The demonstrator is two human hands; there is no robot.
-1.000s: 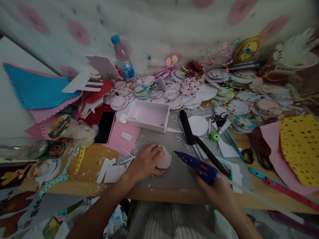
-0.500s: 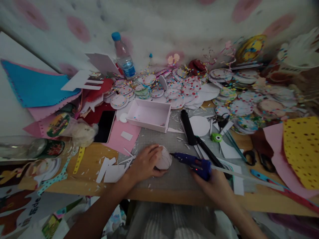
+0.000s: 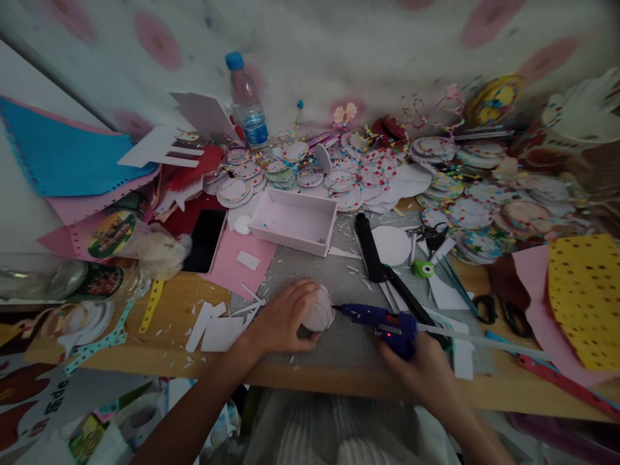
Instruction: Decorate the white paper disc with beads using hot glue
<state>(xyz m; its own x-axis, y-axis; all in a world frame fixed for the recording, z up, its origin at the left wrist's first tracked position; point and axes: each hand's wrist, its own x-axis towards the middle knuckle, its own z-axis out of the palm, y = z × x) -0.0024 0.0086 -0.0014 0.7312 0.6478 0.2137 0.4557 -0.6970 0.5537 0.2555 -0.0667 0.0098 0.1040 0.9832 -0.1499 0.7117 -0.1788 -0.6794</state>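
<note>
My left hand (image 3: 285, 320) is closed around a small round white piece (image 3: 320, 310) with thin lines across its face, holding it just above the grey cutting mat (image 3: 334, 349). In my right hand (image 3: 416, 361) is a blue hot glue gun (image 3: 382, 323) with a red light lit on its side. Its dark nozzle points left and sits at the edge of the round piece; whether it touches I cannot tell. A long translucent glue stick (image 3: 484, 342) sticks out of the gun's back to the right.
Behind the hands stands an open white box (image 3: 294, 223). A phone (image 3: 206, 240), paper scraps (image 3: 223, 334) and a plastic bottle (image 3: 62, 278) lie left. A black-handled tool (image 3: 369, 248), scissors (image 3: 501, 313) and yellow felt (image 3: 584, 297) lie right. Decorated discs (image 3: 372, 168) pile up behind.
The view has shifted slightly. The glue gun's nozzle stays beside the round piece, which appears turned a little in my left hand.
</note>
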